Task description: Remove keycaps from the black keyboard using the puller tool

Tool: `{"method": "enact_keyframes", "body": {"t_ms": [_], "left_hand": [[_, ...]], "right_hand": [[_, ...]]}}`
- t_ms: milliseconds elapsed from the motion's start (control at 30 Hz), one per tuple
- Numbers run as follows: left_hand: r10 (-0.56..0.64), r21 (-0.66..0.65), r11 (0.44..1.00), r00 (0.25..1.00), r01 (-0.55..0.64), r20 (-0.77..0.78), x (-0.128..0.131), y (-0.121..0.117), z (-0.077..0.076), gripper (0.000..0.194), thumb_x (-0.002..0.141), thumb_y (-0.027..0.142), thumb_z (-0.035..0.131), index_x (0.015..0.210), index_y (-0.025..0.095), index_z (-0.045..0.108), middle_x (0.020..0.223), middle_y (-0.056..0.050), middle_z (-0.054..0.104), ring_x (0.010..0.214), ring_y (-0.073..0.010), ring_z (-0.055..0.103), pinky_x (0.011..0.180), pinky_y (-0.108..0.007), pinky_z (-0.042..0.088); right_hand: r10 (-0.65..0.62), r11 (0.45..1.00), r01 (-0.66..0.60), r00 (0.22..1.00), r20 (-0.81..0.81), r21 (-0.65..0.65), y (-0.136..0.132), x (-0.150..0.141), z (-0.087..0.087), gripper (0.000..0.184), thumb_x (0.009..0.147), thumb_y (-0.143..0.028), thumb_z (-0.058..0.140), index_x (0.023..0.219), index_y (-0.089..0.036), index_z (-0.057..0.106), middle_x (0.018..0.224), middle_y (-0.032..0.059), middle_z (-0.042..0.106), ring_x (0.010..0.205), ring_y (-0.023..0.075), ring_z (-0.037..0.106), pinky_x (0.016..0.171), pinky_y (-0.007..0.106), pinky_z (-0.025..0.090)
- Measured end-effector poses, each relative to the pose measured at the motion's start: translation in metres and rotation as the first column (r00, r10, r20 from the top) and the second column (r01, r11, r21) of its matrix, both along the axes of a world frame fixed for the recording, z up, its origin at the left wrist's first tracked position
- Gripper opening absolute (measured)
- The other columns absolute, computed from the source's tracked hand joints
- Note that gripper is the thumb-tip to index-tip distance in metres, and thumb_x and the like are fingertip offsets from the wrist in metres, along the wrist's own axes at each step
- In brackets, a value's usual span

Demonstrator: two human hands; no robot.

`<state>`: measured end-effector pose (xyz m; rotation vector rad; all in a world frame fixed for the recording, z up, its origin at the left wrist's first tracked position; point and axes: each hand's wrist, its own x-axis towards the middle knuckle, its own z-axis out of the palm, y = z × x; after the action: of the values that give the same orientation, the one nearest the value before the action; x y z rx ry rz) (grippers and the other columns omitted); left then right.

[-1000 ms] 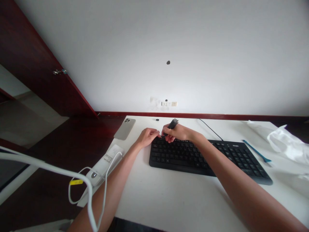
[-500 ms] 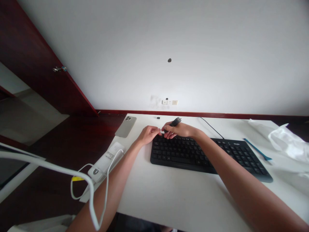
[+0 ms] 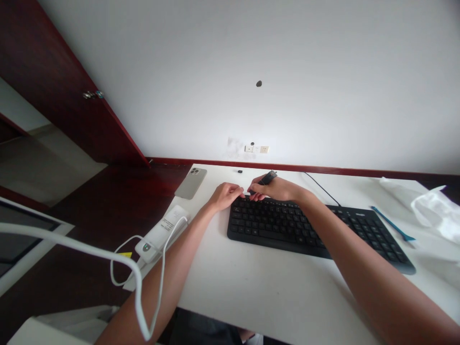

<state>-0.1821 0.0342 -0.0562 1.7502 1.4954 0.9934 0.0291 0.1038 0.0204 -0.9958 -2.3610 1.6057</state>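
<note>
Behind the white table (image 3: 251, 282) we have a pale wall (image 3: 179, 86) with wall sockets (image 3: 256, 149) low on its face, and we describe the layout from left to right. At the far left stands a dark red door (image 3: 64, 86) with a metal handle (image 3: 92, 95). Next, we find a thick white cable (image 3: 72, 245) arching across the foreground, in front of the left forearm. Beside that forearm lies a long white device (image 3: 167, 227) with printed text and a small green light. Farther back, a phone (image 3: 191, 183) rests near the table's left edge, camera side up. We locate the left hand (image 3: 227, 195) at the upper left corner of the black keyboard (image 3: 275, 223), thumb and fingers drawn together; we cannot tell whether they pinch anything, as the fingertips are too small in view. Behind it sits a small black piece (image 3: 240, 171). Just beside the left fingertips, the right hand (image 3: 273, 188) has its fingers curled around a black tool (image 3: 266, 178), held tilted over the keyboard's back edge. From that edge runs a thin black cord (image 3: 321, 188). Right of the keyboard we note a blue brush (image 3: 393, 224), then crumpled white plastic (image 3: 438, 211).
</note>
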Motion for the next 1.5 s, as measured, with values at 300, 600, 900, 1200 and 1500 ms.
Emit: {"method": "enact_keyframes", "body": {"t_ms": [300,600,900,1200,1500], "left_hand": [[0.015,0.010,1.000,0.998,-0.015,-0.066,-0.001,0.002,-0.001,0.051,0.093,0.054,0.050,0.062,0.016,0.065,0.059,0.002,0.054,0.062,-0.0138,0.048,0.059,-0.025,0.029],[0.025,0.009,1.000,0.996,-0.024,-0.084,-0.001,0.001,-0.001,0.051,0.092,0.052,0.051,0.056,0.017,0.049,0.055,0.004,0.038,0.058,-0.0113,0.036,0.056,-0.025,0.024],[0.035,-0.016,0.999,0.998,-0.036,-0.055,0.004,-0.003,0.009,0.040,0.091,0.045,0.053,0.075,0.017,0.076,0.072,-0.002,0.072,0.072,-0.0180,0.064,0.068,-0.026,0.044],[0.035,-0.009,0.999,0.997,-0.035,-0.065,0.003,-0.001,0.005,0.038,0.091,0.044,0.051,0.073,0.016,0.069,0.065,0.001,0.063,0.068,-0.0165,0.057,0.063,-0.024,0.040],[0.019,0.015,1.000,0.999,-0.019,-0.044,0.003,0.000,0.004,0.035,0.093,0.039,0.047,0.079,0.017,0.070,0.075,-0.001,0.069,0.073,-0.0171,0.059,0.070,-0.025,0.043]], "right_hand": [[-0.129,0.814,-0.003,0.974,0.187,0.581,-0.034,-0.024,0.009,0.028,0.093,-0.029,0.052,0.067,-0.020,0.059,0.067,0.0046,0.065,0.061,0.0177,0.057,0.057,0.029,0.034],[-0.180,0.775,0.039,0.970,0.161,0.630,-0.045,-0.031,0.002,0.029,0.095,-0.031,0.049,0.070,-0.020,0.059,0.065,0.0059,0.063,0.064,0.0189,0.058,0.059,0.030,0.033],[-0.039,0.997,0.036,0.998,-0.046,-0.063,0.003,-0.006,-0.017,0.025,0.096,-0.032,0.051,0.083,-0.016,0.067,0.077,0.0093,0.076,0.071,0.0186,0.070,0.068,0.028,0.057],[0.050,0.928,-0.058,0.998,0.031,0.368,-0.026,-0.012,-0.001,0.027,0.093,-0.031,0.051,0.070,-0.020,0.061,0.067,0.0029,0.068,0.066,0.0170,0.062,0.060,0.027,0.043],[-0.104,0.988,0.113,0.991,-0.086,0.102,-0.016,-0.018,-0.015,0.029,0.093,-0.028,0.047,0.076,-0.017,0.069,0.065,0.0048,0.069,0.060,0.0165,0.064,0.060,0.026,0.052]]}}
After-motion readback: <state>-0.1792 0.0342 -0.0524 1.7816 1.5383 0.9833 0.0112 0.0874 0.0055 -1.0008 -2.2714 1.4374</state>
